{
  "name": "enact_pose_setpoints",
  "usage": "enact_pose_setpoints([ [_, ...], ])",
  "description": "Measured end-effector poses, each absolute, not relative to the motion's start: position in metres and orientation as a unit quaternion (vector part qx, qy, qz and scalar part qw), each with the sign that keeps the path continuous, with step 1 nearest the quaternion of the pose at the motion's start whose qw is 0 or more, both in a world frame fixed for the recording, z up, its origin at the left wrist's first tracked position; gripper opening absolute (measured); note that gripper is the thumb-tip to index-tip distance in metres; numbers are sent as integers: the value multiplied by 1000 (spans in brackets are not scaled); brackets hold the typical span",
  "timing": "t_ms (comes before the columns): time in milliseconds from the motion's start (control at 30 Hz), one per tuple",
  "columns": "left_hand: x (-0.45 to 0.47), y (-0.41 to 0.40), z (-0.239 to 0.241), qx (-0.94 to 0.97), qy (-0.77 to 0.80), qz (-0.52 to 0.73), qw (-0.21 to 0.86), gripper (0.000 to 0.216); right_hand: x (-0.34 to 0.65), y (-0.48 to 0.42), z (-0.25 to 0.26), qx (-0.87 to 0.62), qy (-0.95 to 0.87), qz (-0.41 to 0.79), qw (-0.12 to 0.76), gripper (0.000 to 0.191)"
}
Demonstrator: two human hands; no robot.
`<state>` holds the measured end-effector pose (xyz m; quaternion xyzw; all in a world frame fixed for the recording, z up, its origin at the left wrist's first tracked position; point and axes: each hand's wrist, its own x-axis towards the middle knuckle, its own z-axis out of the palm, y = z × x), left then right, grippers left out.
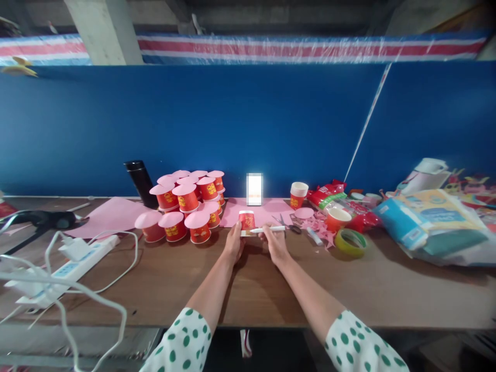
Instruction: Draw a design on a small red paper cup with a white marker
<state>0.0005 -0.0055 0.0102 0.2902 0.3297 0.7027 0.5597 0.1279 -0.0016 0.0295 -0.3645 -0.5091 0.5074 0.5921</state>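
Observation:
A small red paper cup [246,220] stands upside down on the wooden table, at the near edge of a pink paper sheet [267,211]. My left hand [233,243] rests against the cup's left side, fingers closed on it. My right hand [274,239] pinches a white pen [268,229] that lies level, its tip pointing at the cup's base. Just left of my hands sits a stack of several upturned red cups with pink paper discs [188,205] on top.
A black flask [140,183] stands behind the stack. A lit phone [254,189], a pile of nested cups [298,194], scissors [289,225], pink scraps, a green tape roll [351,241] and packets lie right. A power strip with cables [73,258] sprawls left.

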Motion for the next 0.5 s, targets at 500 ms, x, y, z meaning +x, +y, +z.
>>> enact_pose_setpoints([
  [500,-5,1,5,215,319,726,570,28,125,34,25,-324,-421,608,591,30],
])
